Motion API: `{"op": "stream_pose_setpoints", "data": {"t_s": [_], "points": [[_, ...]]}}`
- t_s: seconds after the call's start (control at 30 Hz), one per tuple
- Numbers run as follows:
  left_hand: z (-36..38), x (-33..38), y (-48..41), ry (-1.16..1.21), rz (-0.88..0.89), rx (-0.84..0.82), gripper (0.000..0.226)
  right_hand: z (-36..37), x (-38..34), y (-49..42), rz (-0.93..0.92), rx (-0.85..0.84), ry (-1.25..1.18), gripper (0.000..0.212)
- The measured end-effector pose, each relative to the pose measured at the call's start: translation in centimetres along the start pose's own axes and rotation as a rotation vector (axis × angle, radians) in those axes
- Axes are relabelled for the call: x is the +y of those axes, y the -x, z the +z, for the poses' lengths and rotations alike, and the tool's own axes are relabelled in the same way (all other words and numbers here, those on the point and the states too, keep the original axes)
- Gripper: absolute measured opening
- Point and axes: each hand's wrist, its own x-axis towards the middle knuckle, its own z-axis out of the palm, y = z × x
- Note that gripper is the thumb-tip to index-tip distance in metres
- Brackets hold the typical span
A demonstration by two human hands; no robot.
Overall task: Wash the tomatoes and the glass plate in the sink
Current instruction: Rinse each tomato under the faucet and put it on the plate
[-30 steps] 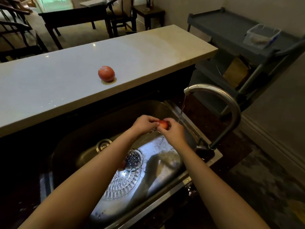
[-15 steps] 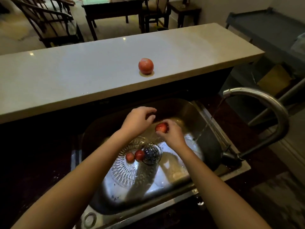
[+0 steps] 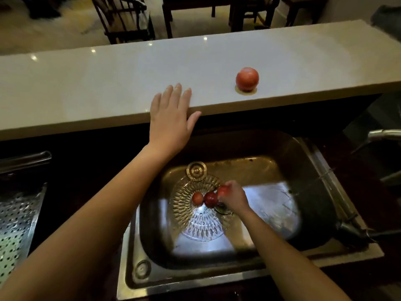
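Observation:
A cut-glass plate (image 3: 201,222) lies on the floor of the steel sink (image 3: 325,192). Two small red tomatoes (image 3: 197,198) (image 3: 210,198) rest on it side by side. My right hand (image 3: 233,197) is down in the sink at the plate's right edge, fingers closed on a third small tomato (image 3: 223,190) right beside the other two. My left hand (image 3: 171,118) is raised over the front edge of the pale counter (image 3: 108,83), fingers spread and holding nothing. A larger tomato (image 3: 247,79) sits on that counter, to the right of my left hand.
The tap (image 3: 384,135) arches in from the right with a thin stream falling into the sink. A perforated metal tray (image 3: 15,224) lies at the left. Dark wooden chairs (image 3: 125,18) and a table stand beyond the counter.
My right hand has carried the small tomato from under the tap down to the plate. My left hand has left it and risen to the counter edge. The view has swung left.

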Motion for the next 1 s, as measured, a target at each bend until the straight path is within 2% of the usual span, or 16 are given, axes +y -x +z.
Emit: {"op": "stream_pose_setpoints", "data": {"t_s": [0.17,0.27,0.37,0.43,0.57,0.63,0.73,0.8,1.0], "points": [[1.0,0.0,-0.1,0.02,-0.016,0.14,0.053,3.8,2.2,1.0,0.022,-0.095,0.03,0.03],[1.4,-0.1,0.0,0.016,-0.018,0.16,0.054,6.2,3.3,1.3,0.043,-0.139,0.048,0.043],[1.6,-0.2,0.0,0.013,-0.02,0.169,0.055,7.9,3.4,1.5,-0.024,-0.189,0.214,0.053],[1.7,-0.3,0.0,0.003,-0.018,0.171,0.055,8.6,3.6,1.4,-0.036,-0.178,0.224,0.058],[2.0,-0.4,0.0,-0.023,-0.023,0.168,0.056,9.7,4.4,1.1,-0.046,-0.114,0.178,0.036],[2.0,-0.3,-0.1,-0.025,-0.024,0.167,0.055,9.8,4.4,0.8,-0.056,-0.097,0.228,0.034],[1.9,-0.3,-0.1,-0.019,-0.026,0.147,0.055,9.5,4.0,0.7,-0.02,-0.171,0.439,0.055],[1.9,-0.3,-0.1,-0.015,-0.031,0.134,0.056,9.0,3.7,0.7,0.004,-0.22,0.526,0.062],[1.7,-0.2,0.1,0.0,-0.033,0.111,0.057,5.6,2.0,0.3,-0.016,-0.197,0.467,0.056]]}}
